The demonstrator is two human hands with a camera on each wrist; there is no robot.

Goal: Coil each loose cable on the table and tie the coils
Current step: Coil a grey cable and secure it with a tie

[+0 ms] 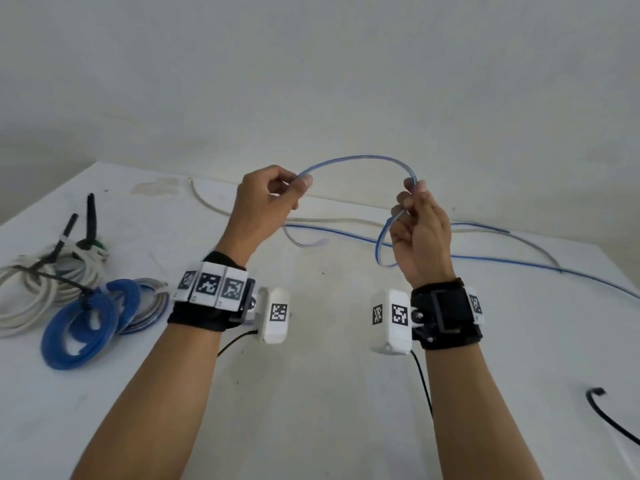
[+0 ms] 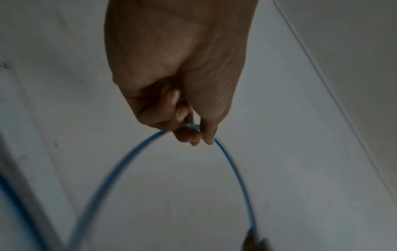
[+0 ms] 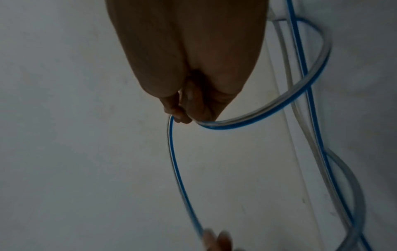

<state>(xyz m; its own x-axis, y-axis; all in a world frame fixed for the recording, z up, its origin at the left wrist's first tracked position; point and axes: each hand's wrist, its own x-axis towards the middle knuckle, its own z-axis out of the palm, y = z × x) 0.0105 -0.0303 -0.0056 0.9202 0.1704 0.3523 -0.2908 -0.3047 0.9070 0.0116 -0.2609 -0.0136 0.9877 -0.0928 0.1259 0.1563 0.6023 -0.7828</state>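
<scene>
Left hand and right hand each pinch the blue cable between fingers. Risk: the trailing length may snag the grey cable on the tabletop.

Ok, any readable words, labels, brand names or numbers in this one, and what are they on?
None: no words, brands or numbers can be read in any view.
Black-and-white square marker codes on the left wristband and on the right wrist camera housing: patterns only, no text.
Blue cable and tied coils: no print visible.
</scene>
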